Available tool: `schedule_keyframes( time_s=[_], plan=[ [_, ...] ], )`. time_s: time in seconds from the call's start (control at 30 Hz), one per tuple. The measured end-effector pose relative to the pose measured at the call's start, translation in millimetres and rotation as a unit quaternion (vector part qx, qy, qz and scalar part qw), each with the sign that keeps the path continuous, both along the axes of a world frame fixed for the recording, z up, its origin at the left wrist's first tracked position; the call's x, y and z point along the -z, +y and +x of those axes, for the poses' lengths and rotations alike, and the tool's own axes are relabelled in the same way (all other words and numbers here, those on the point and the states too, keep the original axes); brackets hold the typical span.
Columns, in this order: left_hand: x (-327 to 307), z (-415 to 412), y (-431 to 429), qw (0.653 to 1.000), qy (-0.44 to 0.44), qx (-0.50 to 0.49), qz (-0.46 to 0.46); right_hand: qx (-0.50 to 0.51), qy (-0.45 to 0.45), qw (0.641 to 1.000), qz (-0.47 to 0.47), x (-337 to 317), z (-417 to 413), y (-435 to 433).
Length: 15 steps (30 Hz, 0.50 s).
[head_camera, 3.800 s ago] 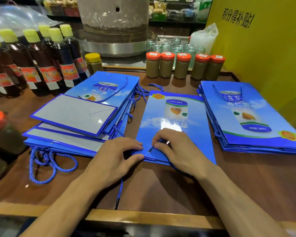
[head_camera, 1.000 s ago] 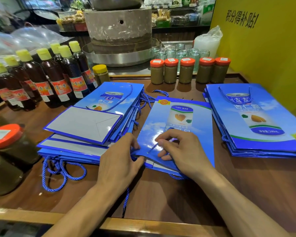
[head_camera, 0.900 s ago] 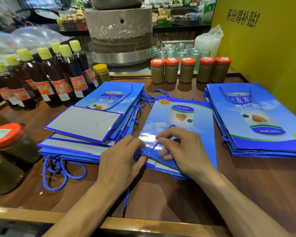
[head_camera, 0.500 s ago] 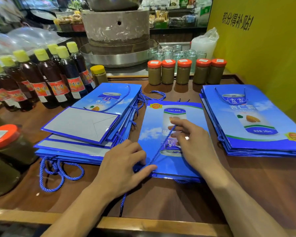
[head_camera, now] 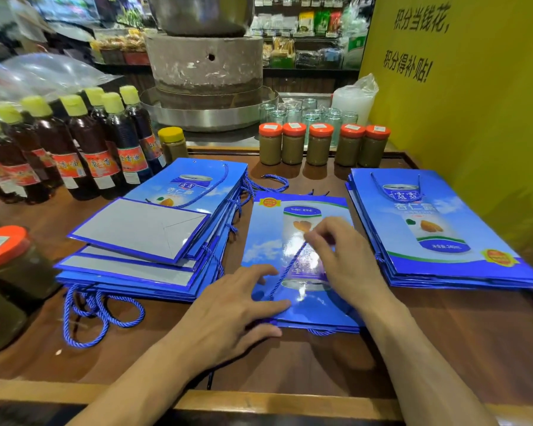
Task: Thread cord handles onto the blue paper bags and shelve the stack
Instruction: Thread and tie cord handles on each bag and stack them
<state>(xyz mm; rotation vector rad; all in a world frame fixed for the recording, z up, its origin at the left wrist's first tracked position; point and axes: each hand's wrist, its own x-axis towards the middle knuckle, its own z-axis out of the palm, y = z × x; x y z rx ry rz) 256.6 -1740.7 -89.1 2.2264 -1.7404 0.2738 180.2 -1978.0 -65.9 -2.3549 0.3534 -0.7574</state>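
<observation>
A flat blue paper bag lies in the middle of the wooden counter. My left hand presses its near left corner with straight fingers. My right hand pinches a blue cord and holds it taut across the bag's face, running from a hole near the bag's front edge. A stack of blue bags with cord handles lies at the right. At the left is an untidy pile of blue bags, with loose cord loops hanging out at its front.
Dark sauce bottles with yellow caps stand at the back left. Orange-lidded jars line the back edge, and larger orange-lidded jars stand at the near left. A yellow wall bounds the right side. The counter's front edge is close.
My right hand has drawn the cord up through the hole and away from the bag's front edge. My left hand has flattened onto the bag's corner. The lifted bag flap now lies flat.
</observation>
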Motion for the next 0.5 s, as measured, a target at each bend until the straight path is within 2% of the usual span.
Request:
schedule_keyframes(
  time_s=[0.07,0.13,0.23,0.4,0.5],
  plan=[
    [-2,0,1,1.0,-0.016,0.011,-0.001,-0.051,0.02,0.984,0.172,-1,2,5],
    [-4,-1,2,0.999,-0.04,0.024,-0.002,-0.063,0.005,0.957,0.283,-3,5,6],
    [-4,-2,4,0.997,-0.067,0.044,-0.002,-0.08,-0.036,0.897,0.434,-9,8,-3],
    [1,3,3,0.995,-0.088,0.05,0.008,-0.069,-0.055,0.86,0.503,-9,13,-6],
    [3,5,2,0.995,-0.078,0.055,-0.008,-0.029,-0.062,0.861,0.504,-6,20,-10]
  ],
)
